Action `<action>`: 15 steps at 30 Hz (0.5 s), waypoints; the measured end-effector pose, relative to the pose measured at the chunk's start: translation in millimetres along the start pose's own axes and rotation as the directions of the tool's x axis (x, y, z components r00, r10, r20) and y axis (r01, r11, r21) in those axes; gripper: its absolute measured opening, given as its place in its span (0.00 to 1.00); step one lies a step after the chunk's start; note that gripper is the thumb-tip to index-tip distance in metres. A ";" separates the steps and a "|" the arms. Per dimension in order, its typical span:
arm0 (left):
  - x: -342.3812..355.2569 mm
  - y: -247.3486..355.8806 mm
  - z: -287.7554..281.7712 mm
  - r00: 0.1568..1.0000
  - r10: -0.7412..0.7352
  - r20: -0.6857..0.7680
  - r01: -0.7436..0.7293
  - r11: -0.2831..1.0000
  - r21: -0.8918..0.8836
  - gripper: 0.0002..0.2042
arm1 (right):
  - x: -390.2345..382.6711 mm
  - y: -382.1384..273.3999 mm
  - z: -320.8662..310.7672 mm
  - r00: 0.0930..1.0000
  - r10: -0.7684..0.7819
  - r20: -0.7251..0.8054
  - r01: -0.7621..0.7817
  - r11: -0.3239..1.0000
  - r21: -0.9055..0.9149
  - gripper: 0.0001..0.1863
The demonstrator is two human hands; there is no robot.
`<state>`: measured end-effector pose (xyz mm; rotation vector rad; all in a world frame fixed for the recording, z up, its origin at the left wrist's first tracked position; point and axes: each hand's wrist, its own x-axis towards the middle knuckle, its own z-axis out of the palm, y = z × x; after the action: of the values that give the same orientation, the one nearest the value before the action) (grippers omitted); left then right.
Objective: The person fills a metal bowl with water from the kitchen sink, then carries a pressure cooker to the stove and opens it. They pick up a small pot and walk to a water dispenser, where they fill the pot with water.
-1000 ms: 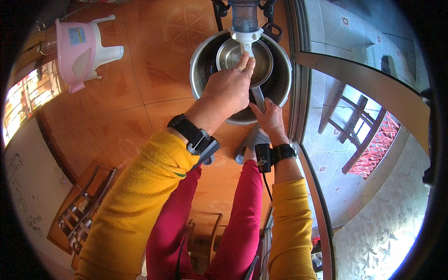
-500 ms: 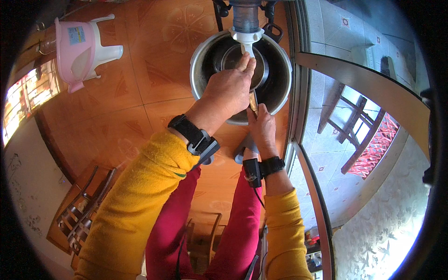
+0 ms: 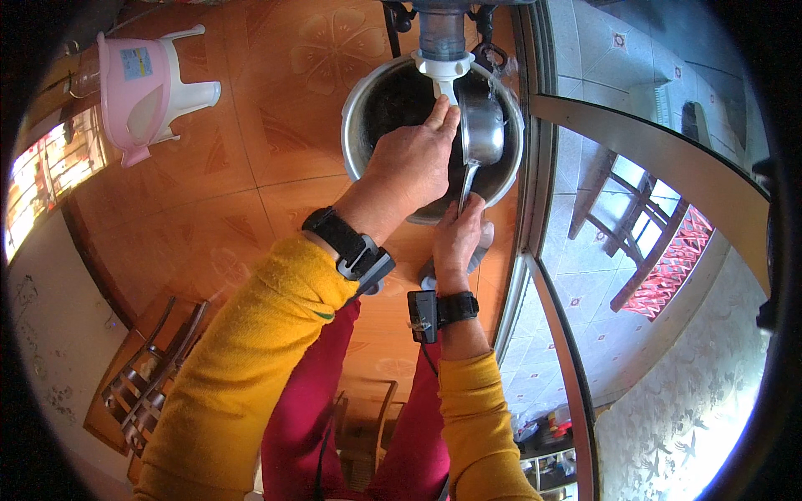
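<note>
Below the white tap (image 3: 444,68) of a clear bluish container stands a large round metal pot (image 3: 351,138), dark inside. My left hand (image 3: 407,163) reaches over the pot with two fingertips at the tap's spout; its thumb is hidden. My right hand (image 3: 459,238) is closed round the handle of a metal ladle (image 3: 483,134). The ladle's deep round bowl is tipped on its side over the pot's right half, its shiny outside towards me. Clear splashes of water (image 3: 506,71) show beside the pot's far right rim.
A metal door track (image 3: 528,150) runs close along the pot's right side. At the far left is a pink-and-white plastic stool (image 3: 167,88). A wooden chair (image 3: 154,384) stands at lower left. Red-patterned wooden furniture (image 3: 668,259) shows on the tiles to the right.
The ladle has swung from the pot's middle to its right side and tipped over, and water now splashes at the rim. My right forearm has shifted left; my left hand stays at the tap.
</note>
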<state>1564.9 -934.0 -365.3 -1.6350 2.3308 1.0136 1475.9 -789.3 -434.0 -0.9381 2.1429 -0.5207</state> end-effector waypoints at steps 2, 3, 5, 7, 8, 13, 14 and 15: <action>0.4 -0.1 -0.4 1.000 0.006 0.010 -0.006 1.000 0.009 0.34 | -1.5 1.1 1.1 1.000 -0.017 -0.025 0.017 1.000 -0.004 0.15; 0.5 -0.2 -0.5 1.000 0.005 0.010 -0.005 1.000 0.005 0.34 | -1.2 1.5 1.4 1.000 -0.008 -0.009 0.008 0.999 0.051 0.15; 0.6 -0.3 -0.1 1.000 0.002 0.019 -0.002 1.000 0.015 0.34 | 0.7 2.2 0.4 1.000 -0.024 0.005 0.023 0.989 0.146 0.16; 0.7 -0.4 0.8 1.000 0.006 0.015 -0.006 1.000 0.026 0.34 | 3.6 3.3 -3.2 0.998 -0.041 0.040 0.036 0.993 0.113 0.16; 0.4 -0.6 1.2 1.000 0.012 0.008 -0.013 0.999 0.035 0.34 | 5.3 3.4 -4.8 0.997 -0.056 0.053 0.052 0.995 0.088 0.16; 1.3 -3.6 1.8 0.998 0.050 0.028 -0.053 0.995 0.088 0.34 | 14.1 0.3 -9.4 0.993 -0.051 0.106 0.042 0.995 0.086 0.13; 0.9 -3.6 1.9 0.998 0.054 0.027 -0.056 0.994 0.090 0.34 | 15.6 -0.5 -10.4 0.992 -0.028 0.126 0.020 0.998 0.062 0.13; 0.9 -3.7 1.9 0.998 0.057 0.026 -0.059 0.994 0.091 0.34 | 17.8 -1.6 -10.5 0.983 0.035 0.178 -0.067 0.981 0.182 0.13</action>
<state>1567.2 -934.3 -368.9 -1.5222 2.3851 0.9157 1460.4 -803.0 -434.3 -0.7913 1.9192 -0.5825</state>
